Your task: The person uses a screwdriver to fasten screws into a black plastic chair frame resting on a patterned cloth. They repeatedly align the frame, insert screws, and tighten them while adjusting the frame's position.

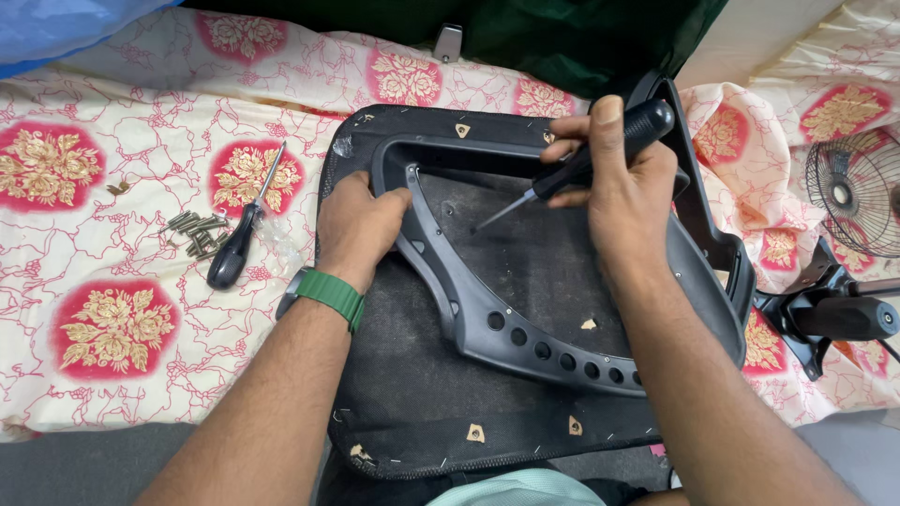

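A black chair seat (422,394) lies upside down on a patterned cloth, with a dark grey plastic frame (441,290) on its underside. My left hand (356,225), with a green watch band at the wrist, presses on the frame's left side. My right hand (619,187) grips a black-handled screwdriver (581,164). Its metal tip points down-left toward the black fabric inside the frame.
A second black screwdriver (239,239) lies on the floral cloth (112,244) at the left, beside several loose screws (192,232). A black fan (858,187) and a black chair base part (834,319) sit at the right. Dark green fabric (581,37) lies behind.
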